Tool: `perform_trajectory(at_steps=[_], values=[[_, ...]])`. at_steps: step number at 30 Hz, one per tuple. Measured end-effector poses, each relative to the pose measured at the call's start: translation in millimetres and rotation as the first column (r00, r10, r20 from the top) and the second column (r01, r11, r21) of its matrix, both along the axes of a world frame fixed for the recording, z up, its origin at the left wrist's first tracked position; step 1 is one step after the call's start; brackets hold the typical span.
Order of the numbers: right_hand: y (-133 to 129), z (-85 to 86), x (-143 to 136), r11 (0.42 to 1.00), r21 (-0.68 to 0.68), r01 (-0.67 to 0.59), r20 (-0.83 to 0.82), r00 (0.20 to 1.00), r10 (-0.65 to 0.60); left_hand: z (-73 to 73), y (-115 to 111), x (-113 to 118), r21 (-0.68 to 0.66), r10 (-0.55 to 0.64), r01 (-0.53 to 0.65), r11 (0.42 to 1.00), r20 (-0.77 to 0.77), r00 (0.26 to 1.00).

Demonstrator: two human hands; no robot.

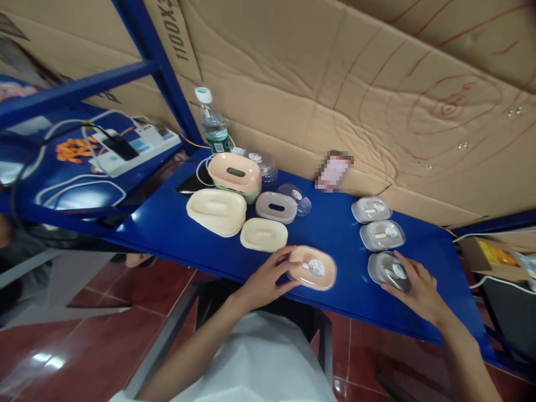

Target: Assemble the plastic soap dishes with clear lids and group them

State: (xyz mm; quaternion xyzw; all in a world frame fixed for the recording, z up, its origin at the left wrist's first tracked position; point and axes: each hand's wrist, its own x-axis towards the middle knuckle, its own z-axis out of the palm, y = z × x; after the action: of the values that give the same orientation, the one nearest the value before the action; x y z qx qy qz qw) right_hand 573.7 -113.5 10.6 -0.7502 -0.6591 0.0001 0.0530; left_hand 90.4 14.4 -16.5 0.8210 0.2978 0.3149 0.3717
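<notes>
My left hand (268,279) grips the left end of a pink oval soap box (314,268) with a clear lid, lying near the front edge of the blue table (335,223). My right hand (419,287) rests on a grey oval box (387,269) with a clear lid, the nearest in a row of three. Behind it lie two more grey lidded boxes (382,234) (371,209).
Stacks of cream trays (216,211) (263,234), a pink-and-green box stack (235,176), a grey tray (276,206) and loose clear lids (295,196) sit at the left. A water bottle (213,125) stands at the back by the cardboard wall (377,84). A power strip (138,146) lies on the left shelf.
</notes>
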Motion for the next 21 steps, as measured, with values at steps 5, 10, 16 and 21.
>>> perform_trajectory(at_steps=[5,10,16,21], values=[[-2,-3.0,-13,0.996,0.085,-0.017,-0.066,0.998,0.023,0.9,1,-2,-0.002,-0.027,0.027,1.000,0.002,1.000],[-5,-10.0,-33,0.984,0.142,0.104,0.033,0.993,-0.109,-1.7,1,-3,-0.020,-0.047,0.047,0.999,0.001,0.999],[-7,-0.1,-61,0.979,0.187,0.077,0.040,0.995,-0.086,-1.6,1,-4,-0.026,-0.069,0.069,0.997,-0.002,0.998],[-3,9.8,-84,0.988,0.140,0.064,0.125,0.989,-0.082,1.3,2,-5,-0.027,-0.064,0.064,0.998,0.012,0.998]])
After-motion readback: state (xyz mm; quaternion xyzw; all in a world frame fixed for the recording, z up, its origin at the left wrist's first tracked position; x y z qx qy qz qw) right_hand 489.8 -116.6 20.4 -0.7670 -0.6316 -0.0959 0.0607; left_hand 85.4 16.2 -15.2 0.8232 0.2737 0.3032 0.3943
